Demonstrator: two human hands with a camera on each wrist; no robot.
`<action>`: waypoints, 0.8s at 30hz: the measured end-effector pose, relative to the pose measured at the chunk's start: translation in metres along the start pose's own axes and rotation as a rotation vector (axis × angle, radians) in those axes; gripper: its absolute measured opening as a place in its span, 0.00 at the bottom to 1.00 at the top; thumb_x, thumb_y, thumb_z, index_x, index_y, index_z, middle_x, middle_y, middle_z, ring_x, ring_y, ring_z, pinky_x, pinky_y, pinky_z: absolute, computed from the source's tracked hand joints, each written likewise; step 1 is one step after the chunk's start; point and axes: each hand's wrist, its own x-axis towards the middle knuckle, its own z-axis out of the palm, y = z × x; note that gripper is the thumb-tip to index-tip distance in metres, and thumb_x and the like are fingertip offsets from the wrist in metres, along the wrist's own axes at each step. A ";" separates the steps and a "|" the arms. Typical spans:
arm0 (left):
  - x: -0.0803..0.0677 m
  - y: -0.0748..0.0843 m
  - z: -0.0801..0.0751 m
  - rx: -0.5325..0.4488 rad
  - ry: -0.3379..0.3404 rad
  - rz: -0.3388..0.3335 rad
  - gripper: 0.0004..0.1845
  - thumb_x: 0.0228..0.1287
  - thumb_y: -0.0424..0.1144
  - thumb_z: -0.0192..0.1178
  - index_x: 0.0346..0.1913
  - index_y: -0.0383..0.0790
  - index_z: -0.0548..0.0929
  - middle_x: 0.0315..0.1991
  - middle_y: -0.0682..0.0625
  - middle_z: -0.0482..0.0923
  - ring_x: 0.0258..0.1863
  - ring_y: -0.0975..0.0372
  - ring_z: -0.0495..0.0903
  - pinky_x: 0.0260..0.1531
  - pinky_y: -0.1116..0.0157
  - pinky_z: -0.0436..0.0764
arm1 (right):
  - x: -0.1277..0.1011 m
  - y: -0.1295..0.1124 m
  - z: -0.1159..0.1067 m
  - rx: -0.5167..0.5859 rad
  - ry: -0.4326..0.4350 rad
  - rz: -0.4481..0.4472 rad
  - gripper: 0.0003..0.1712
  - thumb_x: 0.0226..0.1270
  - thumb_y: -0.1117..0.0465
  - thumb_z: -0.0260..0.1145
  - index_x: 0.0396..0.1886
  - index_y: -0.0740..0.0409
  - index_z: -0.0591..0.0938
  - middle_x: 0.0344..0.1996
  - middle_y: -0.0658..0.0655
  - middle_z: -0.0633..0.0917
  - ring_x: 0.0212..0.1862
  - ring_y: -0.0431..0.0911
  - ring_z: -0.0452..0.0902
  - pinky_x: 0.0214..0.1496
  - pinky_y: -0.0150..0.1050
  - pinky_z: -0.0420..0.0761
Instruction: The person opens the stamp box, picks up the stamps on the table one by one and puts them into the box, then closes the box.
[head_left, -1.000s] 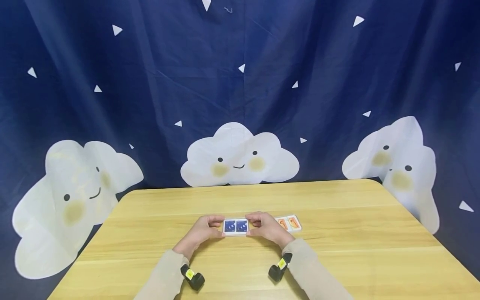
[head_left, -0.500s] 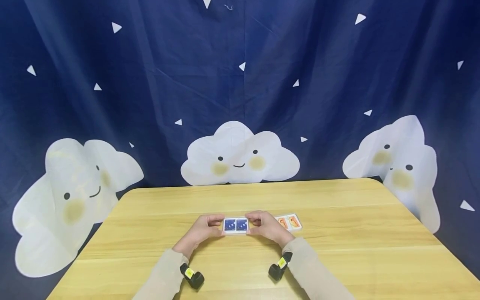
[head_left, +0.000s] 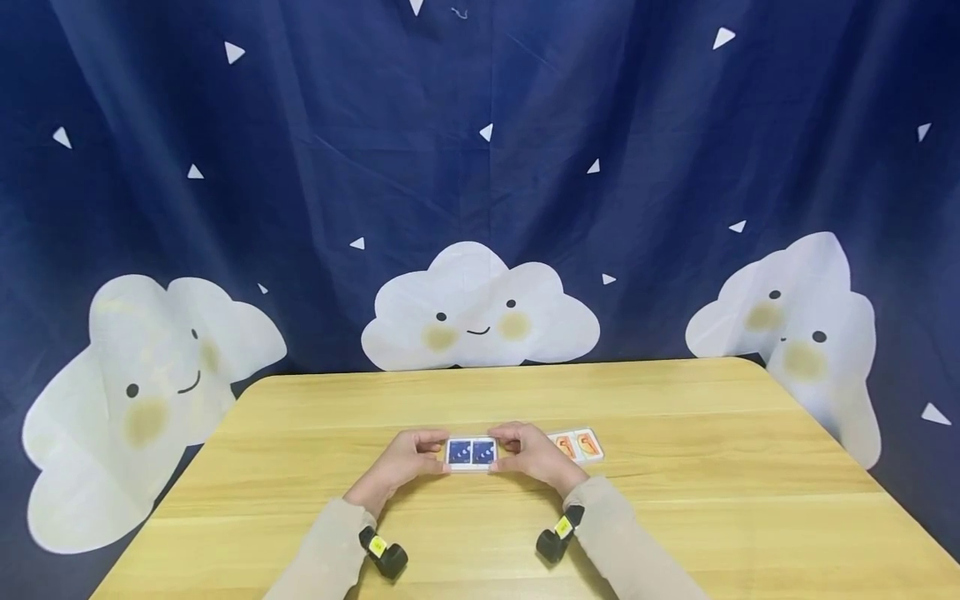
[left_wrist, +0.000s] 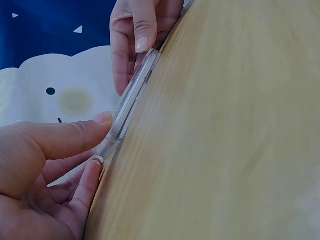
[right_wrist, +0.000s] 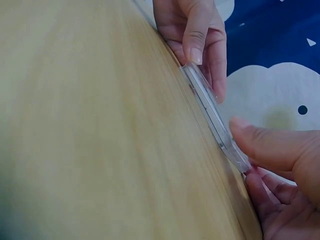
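A flat clear case (head_left: 471,453) holding two dark blue pictures with white moon shapes lies level near the middle of the wooden table. My left hand (head_left: 408,460) grips its left end, thumb on the near side and fingers on the far side. At the opposite end, my right hand (head_left: 538,457) holds it the same way. The left wrist view shows the thumb (left_wrist: 75,137) against the edge of the clear case (left_wrist: 131,102), close over the tabletop. From the right wrist, the right thumb (right_wrist: 270,145) appears beside the case (right_wrist: 207,110).
A second clear case (head_left: 586,445) with two orange pictures lies on the table (head_left: 675,517) just right of my right hand, which partly hides it. Behind the far table edge hangs a dark blue curtain (head_left: 420,150) with white clouds and triangles.
Both hands and the case stay almost in place. The right fingertips sit very slightly farther left over the end of the case.
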 end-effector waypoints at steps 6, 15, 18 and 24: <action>-0.001 0.003 0.001 -0.010 0.018 -0.009 0.29 0.41 0.22 0.69 0.54 0.27 0.78 0.50 0.40 0.78 0.45 0.56 0.74 0.44 0.66 0.77 | 0.001 0.000 -0.001 -0.002 0.004 0.012 0.33 0.48 0.65 0.75 0.58 0.65 0.76 0.58 0.64 0.75 0.53 0.52 0.73 0.57 0.49 0.73; 0.000 0.001 0.000 -0.007 0.016 -0.012 0.29 0.40 0.23 0.70 0.53 0.28 0.79 0.48 0.43 0.79 0.43 0.57 0.74 0.43 0.66 0.76 | 0.001 0.000 0.000 0.013 0.037 0.031 0.32 0.47 0.65 0.75 0.56 0.65 0.78 0.54 0.62 0.79 0.49 0.49 0.74 0.55 0.46 0.74; 0.000 0.002 0.001 0.002 0.027 -0.013 0.29 0.40 0.24 0.71 0.52 0.28 0.80 0.48 0.43 0.80 0.43 0.57 0.74 0.43 0.67 0.76 | 0.001 0.000 0.001 0.023 0.044 0.035 0.32 0.47 0.66 0.75 0.55 0.65 0.78 0.53 0.62 0.79 0.49 0.49 0.74 0.55 0.46 0.74; 0.000 0.003 0.002 0.011 0.046 -0.019 0.29 0.38 0.24 0.72 0.51 0.29 0.81 0.47 0.43 0.80 0.42 0.57 0.74 0.43 0.66 0.76 | 0.002 0.001 0.001 0.025 0.044 0.040 0.31 0.48 0.66 0.74 0.56 0.65 0.78 0.54 0.62 0.78 0.49 0.49 0.74 0.55 0.46 0.74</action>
